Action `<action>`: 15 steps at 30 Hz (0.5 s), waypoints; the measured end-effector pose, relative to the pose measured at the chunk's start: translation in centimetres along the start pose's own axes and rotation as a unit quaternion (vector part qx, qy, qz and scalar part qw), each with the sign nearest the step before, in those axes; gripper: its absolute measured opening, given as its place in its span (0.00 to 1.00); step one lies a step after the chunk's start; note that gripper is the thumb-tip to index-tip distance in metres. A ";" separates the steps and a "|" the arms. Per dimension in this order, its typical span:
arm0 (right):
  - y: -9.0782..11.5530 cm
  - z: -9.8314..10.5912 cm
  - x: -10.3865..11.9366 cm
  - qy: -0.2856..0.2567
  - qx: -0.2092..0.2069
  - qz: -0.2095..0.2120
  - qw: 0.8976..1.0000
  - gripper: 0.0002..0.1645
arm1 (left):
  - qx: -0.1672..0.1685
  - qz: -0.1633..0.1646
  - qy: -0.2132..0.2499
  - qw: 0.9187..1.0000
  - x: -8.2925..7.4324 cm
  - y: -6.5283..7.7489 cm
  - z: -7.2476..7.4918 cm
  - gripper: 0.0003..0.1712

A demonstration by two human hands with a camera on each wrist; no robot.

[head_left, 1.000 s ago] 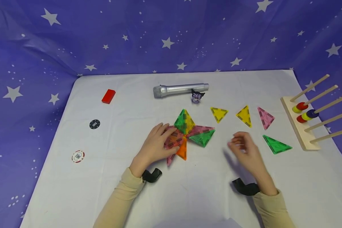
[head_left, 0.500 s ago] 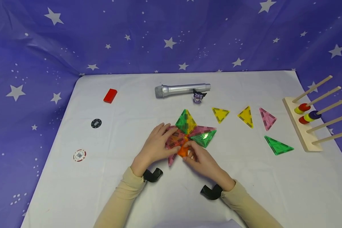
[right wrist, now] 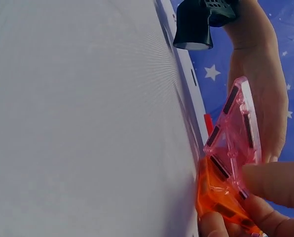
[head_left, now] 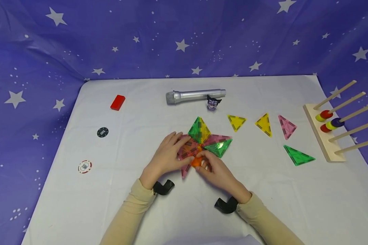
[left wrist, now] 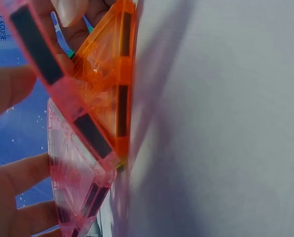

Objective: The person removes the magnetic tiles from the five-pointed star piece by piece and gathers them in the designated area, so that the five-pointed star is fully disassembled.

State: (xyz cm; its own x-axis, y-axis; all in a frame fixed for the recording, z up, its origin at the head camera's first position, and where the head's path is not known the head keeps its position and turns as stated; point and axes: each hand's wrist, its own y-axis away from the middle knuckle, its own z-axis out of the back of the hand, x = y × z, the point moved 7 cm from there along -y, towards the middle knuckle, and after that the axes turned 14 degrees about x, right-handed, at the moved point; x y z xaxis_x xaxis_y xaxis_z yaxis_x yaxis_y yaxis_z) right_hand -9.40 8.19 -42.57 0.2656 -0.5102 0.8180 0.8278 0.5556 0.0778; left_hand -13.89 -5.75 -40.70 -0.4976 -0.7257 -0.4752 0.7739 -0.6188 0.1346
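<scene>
White and red chip [head_left: 85, 166]: lies flat at the left side of the white table [head_left: 135, 136], with "100" printed on it
Black chip [head_left: 102, 132]: lies flat a little further back, also marked "100"
Red block [head_left: 118, 102]: rests behind both chips, near the far left corner
Left hand [head_left: 164, 154]: grips the pink tiles [left wrist: 75, 163] from above, with thumb on the near side and fingers on the far side
Pink tiles: stand tilted under the left hand, and touch the orange tile [head_left: 196, 162] at their right
Orange tile: is at the near side of the joined shape, between the two hands
Silver microphone [head_left: 196, 96]: lies across the back of the table
Green and yellow tiles [head_left: 199, 130]: lean together as the far point of the shape
Small dark figure [head_left: 212, 103]: is just in front of the microphone
Right hand [head_left: 217, 173]: pinches the orange tile between thumb and fingers
Right point of the shape [head_left: 217, 148]: made of pink and green, beyond the right hand
Loose triangles [head_left: 264, 125]: two yellow, one pink and one green, lie apart from each other
Wooden peg stand [head_left: 322, 131]: at the far right, with coloured rings on two pegs
</scene>
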 end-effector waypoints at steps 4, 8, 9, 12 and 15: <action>0.3 0.0 0.4 0.016 -0.041 -0.001 0.999 0.22 | -0.001 -0.001 -0.003 1.000 0.0 0.0 0.1 0.34; 0.6 -0.1 0.7 0.015 -0.083 -0.014 0.996 0.23 | 0.002 0.003 -0.006 1.000 0.0 0.1 0.1 0.33; 0.6 -0.2 0.8 0.012 -0.088 -0.018 0.996 0.24 | 0.001 0.003 -0.006 1.000 0.0 0.1 0.2 0.33; 0.4 -0.4 1.0 -0.003 -0.087 -0.022 0.996 0.25 | -0.004 0.002 -0.011 1.000 0.0 0.1 0.3 0.31; 0.2 -0.7 1.2 -0.031 -0.081 -0.025 0.996 0.28 | -0.013 -0.004 -0.020 1.000 0.1 0.1 0.4 0.30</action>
State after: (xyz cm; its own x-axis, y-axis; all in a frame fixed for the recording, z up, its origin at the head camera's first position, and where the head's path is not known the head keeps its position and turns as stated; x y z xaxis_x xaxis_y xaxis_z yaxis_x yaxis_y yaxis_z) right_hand -8.54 7.26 -41.97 0.1947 -0.4897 0.8499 0.9094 0.4149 0.0308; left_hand -14.02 -5.96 -40.39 -0.5195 -0.7323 -0.4404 0.7792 -0.6174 0.1076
